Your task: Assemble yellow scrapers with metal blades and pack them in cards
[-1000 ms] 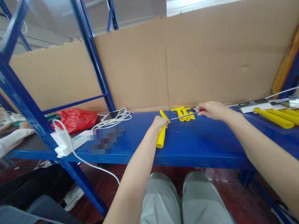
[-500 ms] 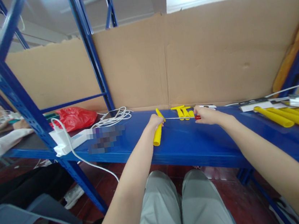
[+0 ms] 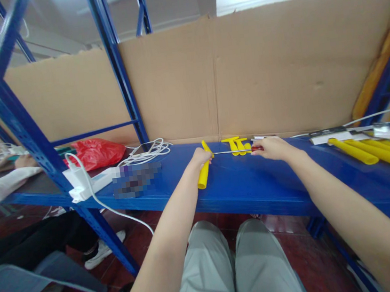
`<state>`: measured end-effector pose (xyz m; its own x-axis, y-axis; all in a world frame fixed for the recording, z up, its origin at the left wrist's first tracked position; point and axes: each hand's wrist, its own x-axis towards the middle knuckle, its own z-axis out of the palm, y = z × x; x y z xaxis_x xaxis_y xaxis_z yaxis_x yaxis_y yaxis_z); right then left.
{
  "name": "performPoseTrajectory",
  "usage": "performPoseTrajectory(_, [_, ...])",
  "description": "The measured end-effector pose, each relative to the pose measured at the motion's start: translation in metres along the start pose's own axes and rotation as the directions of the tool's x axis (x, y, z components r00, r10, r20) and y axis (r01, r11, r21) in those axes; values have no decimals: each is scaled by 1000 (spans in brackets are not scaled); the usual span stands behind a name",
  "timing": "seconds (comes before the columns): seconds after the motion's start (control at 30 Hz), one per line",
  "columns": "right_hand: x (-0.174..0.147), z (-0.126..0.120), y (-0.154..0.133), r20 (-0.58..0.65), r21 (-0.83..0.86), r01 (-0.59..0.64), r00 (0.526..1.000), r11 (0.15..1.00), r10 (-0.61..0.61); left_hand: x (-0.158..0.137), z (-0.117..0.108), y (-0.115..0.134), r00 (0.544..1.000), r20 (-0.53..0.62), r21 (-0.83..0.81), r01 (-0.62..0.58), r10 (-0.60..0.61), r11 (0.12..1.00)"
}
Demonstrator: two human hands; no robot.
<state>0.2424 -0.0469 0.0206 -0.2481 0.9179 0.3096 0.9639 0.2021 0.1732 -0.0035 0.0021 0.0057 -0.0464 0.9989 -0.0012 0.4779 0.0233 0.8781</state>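
Note:
My left hand is closed around a yellow plastic tube with a T-shaped end, holding it tilted just above or on the blue tabletop. In my right hand is a screwdriver, its red handle wrapped by my fingers. The long metal shaft runs level to the left and meets the yellow piece by my left fingers. Exactly how the tip sits there is hidden. Behind the shaft lie several yellow T-shaped pieces.
Several yellow tubes lie to the right near white-and-black packages. On the left are a power strip, coiled white cable and a red plastic bag. A cardboard panel stands behind; another person's sleeve shows far left.
My right hand has turned slightly on the screwdriver handle, and the shaft still meets the yellow piece. The view has shifted a little. At lower left, the other person's shoe has moved right.

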Motion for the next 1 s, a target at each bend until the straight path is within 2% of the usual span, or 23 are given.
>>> performPoseTrajectory(0.17, [-1, 0, -3, -27, -12, -54, 998, 998, 53, -5, -1, 2, 1000, 8, 10, -12, 12, 1000])
performPoseTrajectory(0.3, [-2, 0, -1, -86, -51, -9, 996, 999, 4, -4, -1, 2, 1000, 15, 1, -6, 6, 1000])
performPoseTrajectory(0.53, [0, 2, 4, -73, 32, 66, 995, 997, -63, -1, -1, 2, 999, -13, 25, 31, -31, 999])
performPoseTrajectory(0.63, [1, 4, 3, -35, 65, 22, 999, 998, -20, -3, -2, 3, 1000, -6, 29, 17, -17, 999])
performPoseTrajectory(0.77, [0, 3, 0, -68, 44, -2, 998, 999, 5, -6, -2, 3, 1000, 1, 31, 4, -4, 1000])
performPoseTrajectory(0.87, [-1, 1, -1, -4, 55, 29, 1000, 998, -29, -5, -2, 3, 1000, -1, 31, 0, 0, 1000])
performPoseTrajectory(1.0, [2, 2, -1, 128, 170, 45, 989, 984, -67, -1, -2, 1, 1000, 9, 47, -10, 10, 999])
